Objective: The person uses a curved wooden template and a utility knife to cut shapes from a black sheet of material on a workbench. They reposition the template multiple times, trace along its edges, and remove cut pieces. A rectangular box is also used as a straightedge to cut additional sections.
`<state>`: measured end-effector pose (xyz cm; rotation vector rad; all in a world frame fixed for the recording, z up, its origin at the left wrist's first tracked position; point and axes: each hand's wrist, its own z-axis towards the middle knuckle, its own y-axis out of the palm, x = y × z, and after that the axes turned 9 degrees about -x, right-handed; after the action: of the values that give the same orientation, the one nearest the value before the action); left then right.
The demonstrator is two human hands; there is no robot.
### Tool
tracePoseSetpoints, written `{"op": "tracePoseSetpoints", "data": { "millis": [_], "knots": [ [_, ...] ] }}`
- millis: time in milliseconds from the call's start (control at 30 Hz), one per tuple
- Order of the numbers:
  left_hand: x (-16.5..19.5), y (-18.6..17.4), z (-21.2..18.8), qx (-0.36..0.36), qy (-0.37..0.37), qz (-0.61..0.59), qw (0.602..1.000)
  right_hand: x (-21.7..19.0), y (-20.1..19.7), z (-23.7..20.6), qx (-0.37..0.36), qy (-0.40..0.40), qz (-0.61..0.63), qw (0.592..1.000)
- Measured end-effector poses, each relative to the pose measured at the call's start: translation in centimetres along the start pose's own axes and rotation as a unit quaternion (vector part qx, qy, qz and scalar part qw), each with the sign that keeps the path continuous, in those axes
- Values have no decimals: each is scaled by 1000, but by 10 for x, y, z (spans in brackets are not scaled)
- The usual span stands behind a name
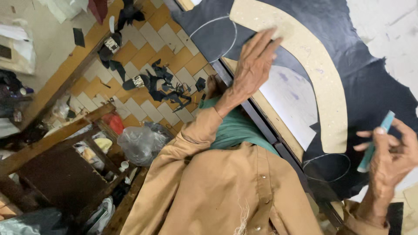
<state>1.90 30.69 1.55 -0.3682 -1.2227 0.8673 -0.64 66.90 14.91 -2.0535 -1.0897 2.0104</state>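
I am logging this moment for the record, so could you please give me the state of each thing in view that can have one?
Left hand: open, fingers flat on the template.
Right hand: closed around the marker.
Curved tan template: lying flat on the leather.
Teal marker: held, lifted off the leather.
Dark leather sheet: spread flat, curved outlines drawn on it.
White paper pattern: flat, partly under the template.
Clear plastic bag: crumpled on the floor.

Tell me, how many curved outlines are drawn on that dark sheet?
2. One outline lies on the dark sheet beside the left hand; the other outline sits below the tan curved pattern, near the right hand. The pattern may hide more.
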Motion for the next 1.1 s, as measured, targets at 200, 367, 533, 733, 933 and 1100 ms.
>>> {"op": "tracePoseSetpoints", "data": {
  "millis": [200, 367, 533, 733, 933, 1100],
  "knots": [
    [-60, -55, 25, -96, 22, 96, 990, -63, 117, 77, -141, 34, 51, 988],
    [-106, -61, 77, -210, 106, -5, 972, -118, 221, 118, -213, 35, 11, 976],
    [-151, -51, 157, -343, 197, -137, 908, -158, 300, 169, -170, 58, 15, 984],
    [-166, -50, 199, -530, 143, -190, 814, -164, 359, 213, -44, -31, -51, 997],
    [-168, -50, 200, -551, 140, -212, 795, -144, 372, 226, -44, -43, -192, 980],
    [-163, -32, 180, -469, 149, -197, 848, -136, 365, 225, -91, -89, -245, 961]
  ]
}}
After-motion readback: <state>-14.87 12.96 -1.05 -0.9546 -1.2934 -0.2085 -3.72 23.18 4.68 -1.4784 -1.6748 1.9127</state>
